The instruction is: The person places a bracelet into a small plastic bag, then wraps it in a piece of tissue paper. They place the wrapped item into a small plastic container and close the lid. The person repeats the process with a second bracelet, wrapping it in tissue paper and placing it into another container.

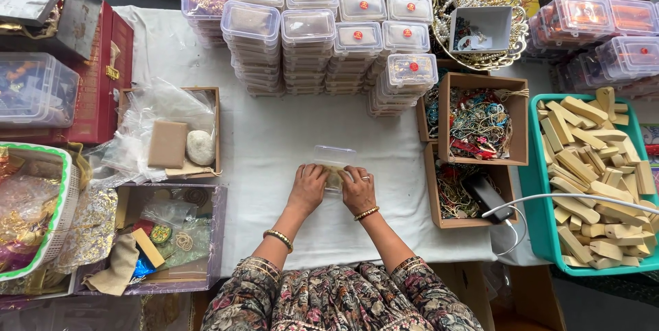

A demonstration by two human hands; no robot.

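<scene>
White cloth-covered table [274, 139]: spread under everything, seen from above. Stacks of clear lidded boxes [309, 29]: ranked along the far edge, each lid marked with a red dot. Teal tray [532, 187]: set at the right, filled with pale wooden blocks [590, 166]. Open cardboard boxes [518, 118]: placed between tray and centre, filled with tangled beaded jewellery. Wooden box [217, 125]: kept at the left, lined with plastic bags. Small clear plastic box [332, 157]: laid at the table's centre, just beyond the fingers. Left hand [308, 187] and right hand [357, 189]: pressed side by side onto this box's near edge, fingers curled over it; contents cannot be made out.
</scene>
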